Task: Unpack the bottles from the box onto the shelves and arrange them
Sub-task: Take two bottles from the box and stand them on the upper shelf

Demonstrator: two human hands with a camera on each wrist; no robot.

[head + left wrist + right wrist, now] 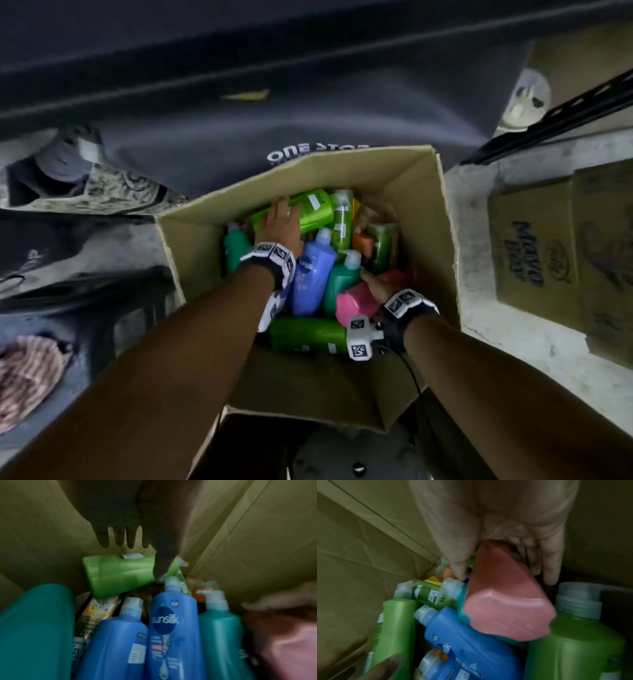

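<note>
An open cardboard box (423, 219) holds several bottles lying in a jumble. My left hand (279, 219) reaches to the far end with its fingers (104, 539) spread straight over a light green bottle (313, 207) (118, 574); the thumb tip touches it. My right hand (375, 284) (505, 574) grips a pink bottle (354, 303) (505, 608), thumb on one side, fingers on the other. Between the hands lie a blue Sunsilk bottle (313, 274) (171, 628) and a teal pump bottle (342, 279) (221, 635). A dark green bottle (308, 334) lies at the near end.
A second printed cardboard box (548, 246) stands on the pale floor to the right. A dark printed sheet (239, 130) spreads beyond the box, and a black metal rail (565, 116) crosses the upper right. A striped cloth (27, 370) lies at the left.
</note>
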